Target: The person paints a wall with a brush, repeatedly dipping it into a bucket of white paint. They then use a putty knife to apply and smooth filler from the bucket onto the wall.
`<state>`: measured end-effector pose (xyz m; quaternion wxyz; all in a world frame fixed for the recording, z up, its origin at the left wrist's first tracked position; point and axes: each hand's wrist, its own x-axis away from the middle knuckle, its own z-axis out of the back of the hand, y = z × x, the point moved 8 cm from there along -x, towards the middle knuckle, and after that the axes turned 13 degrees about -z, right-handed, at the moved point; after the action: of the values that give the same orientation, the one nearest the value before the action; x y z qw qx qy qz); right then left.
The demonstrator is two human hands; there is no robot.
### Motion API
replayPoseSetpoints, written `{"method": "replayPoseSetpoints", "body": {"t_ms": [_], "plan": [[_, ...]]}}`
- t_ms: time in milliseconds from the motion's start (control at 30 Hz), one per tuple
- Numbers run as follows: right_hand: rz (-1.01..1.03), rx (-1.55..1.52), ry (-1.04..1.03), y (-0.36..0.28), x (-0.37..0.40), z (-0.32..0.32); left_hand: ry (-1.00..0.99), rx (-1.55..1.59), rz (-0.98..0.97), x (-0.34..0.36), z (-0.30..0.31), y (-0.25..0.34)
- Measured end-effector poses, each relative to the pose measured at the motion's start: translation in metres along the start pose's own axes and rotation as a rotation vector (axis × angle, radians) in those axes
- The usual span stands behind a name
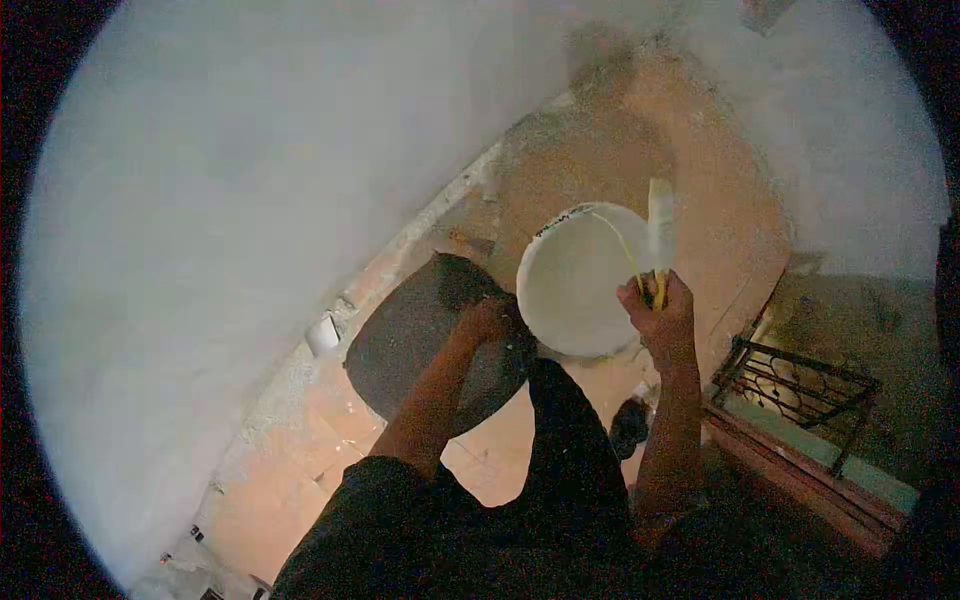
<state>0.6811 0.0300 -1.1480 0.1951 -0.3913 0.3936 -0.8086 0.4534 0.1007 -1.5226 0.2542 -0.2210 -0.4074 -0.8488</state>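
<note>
My right hand (661,305) is wrapped round the yellow handle of a tool with a long pale head (660,220), which stands upright beside a large round white tub (580,285). A thin yellowish strand or line runs down the tub's inside toward this hand. My left hand (487,318) rests at the right part of a dark, rounded, flat-looking container (400,350), close to the tub's left rim. The left fingers are dim, and whether they grip its edge cannot be made out.
Pale walls (230,200) rise at the left and upper right. Orange-brown tiled floor (720,200) lies between them, with debris along the wall's foot. A small white object (323,334) is at the left wall. A dark metal railing (800,385) stands at the right, beside a ledge.
</note>
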Motion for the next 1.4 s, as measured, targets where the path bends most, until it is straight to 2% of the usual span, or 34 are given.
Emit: {"method": "replayPoseSetpoints", "body": {"t_ms": [33, 100, 133, 200, 233, 300, 333, 400, 500, 533, 567, 600, 633, 700, 733, 767, 833, 867, 900, 933, 1000, 1033, 1100, 1167, 1300, 1367, 1400], "plan": [[0.007, 0.000, -0.013, -0.004, 0.001, 0.000, 0.009, 0.002, 0.012, 0.011, 0.003, -0.003], [0.082, -0.072, -0.055, -0.019, 0.008, 0.014, 0.686, -0.138, 0.132, 0.062, 0.064, -0.010], [0.091, -0.064, -0.060, -0.022, 0.012, 0.024, 0.698, -0.132, 0.136, 0.083, 0.074, 0.006], [0.043, -0.059, -0.057, -0.024, 0.017, 0.040, 0.592, 0.140, 0.501, 0.137, 0.072, 0.011], [0.077, -0.051, -0.062, -0.037, 0.020, 0.052, 0.627, 0.148, 0.499, 0.142, 0.071, 0.017], [0.079, -0.087, -0.068, -0.042, 0.030, 0.070, 0.598, -0.003, 0.360, 0.128, 0.038, 0.024], [0.009, -0.122, -0.079, -0.038, 0.030, 0.076, 0.613, 0.001, 0.351, 0.115, 0.030, 0.022], [0.021, -0.136, -0.067, -0.040, 0.034, 0.079, 0.423, 0.110, 0.409, 0.087, -0.002, 0.015], [0.121, -0.088, -0.050, -0.041, 0.010, 0.081, 0.442, 0.237, 0.329, 0.057, -0.029, 0.025], [0.125, -0.154, -0.135, -0.042, 0.007, 0.080, 0.453, 0.260, 0.346, 0.050, -0.043, 0.036], [0.121, -0.229, -0.216, -0.040, 0.006, 0.077, 0.339, 0.247, 0.353, 0.041, -0.063, 0.048], [0.078, -0.214, -0.220, -0.036, -0.003, 0.073, 0.263, 0.229, 0.364, 0.024, -0.057, 0.054], [0.071, -0.297, -0.343, -0.042, -0.003, 0.065, 0.282, 0.250, 0.391, 0.022, -0.051, 0.079], [-0.036, -0.161, -0.501, -0.025, -0.011, 0.056, 0.185, -0.049, 0.409, 0.041, -0.045, 0.153], [-0.029, -0.166, -0.513, -0.023, -0.006, 0.052, 0.192, -0.053, 0.422, 0.041, -0.040, 0.161], [0.022, -0.181, -0.538, -0.023, -0.001, 0.053, 0.194, -0.019, 0.385, 0.019, -0.026, 0.179], [0.079, -0.202, -0.557, -0.021, 0.007, 0.063, 0.181, 0.047, 0.297, 0.004, -0.037, 0.209], [0.123, -0.160, -0.625, -0.018, 0.012, 0.068, 0.171, 0.076, 0.253, 0.000, -0.059, 0.241], [0.170, -0.125, -0.690, -0.021, 0.020, 0.056, 0.160, 0.098, 0.211, 0.004, -0.069, 0.249], [0.196, -0.078, -0.685, -0.023, 0.027, 0.067, 0.133, 0.140, 0.161, -0.006, -0.087, 0.278], [0.271, -0.052, -0.673, -0.030, 0.028, 0.037, 0.105, 0.203, 0.078, 0.012, -0.103, 0.280], [0.343, -0.022, -0.658, -0.034, 0.030, 0.034, 0.095, 0.230, 0.037, -0.011, -0.087, 0.292], [0.357, -0.017, -0.680, -0.043, 0.025, 0.014, 0.068, 0.294, -0.048, -0.005, -0.073, 0.290], [0.552, 0.157, -0.613, -0.056, 0.024, 0.004, 0.039, 0.359, -0.135, 0.017, -0.068, 0.288], [0.540, 0.248, -0.610, -0.075, 0.008, -0.005, -0.019, 0.504, -0.310, 0.035, -0.017, 0.284], [0.517, 0.267, -0.620, -0.094, 0.003, -0.004, -0.058, 0.573, -0.412, 0.059, -0.012, 0.280], [0.527, 0.262, -0.592, -0.104, 0.006, -0.002, -0.068, 0.576, -0.421, 0.114, 0.009, 0.296]]}}
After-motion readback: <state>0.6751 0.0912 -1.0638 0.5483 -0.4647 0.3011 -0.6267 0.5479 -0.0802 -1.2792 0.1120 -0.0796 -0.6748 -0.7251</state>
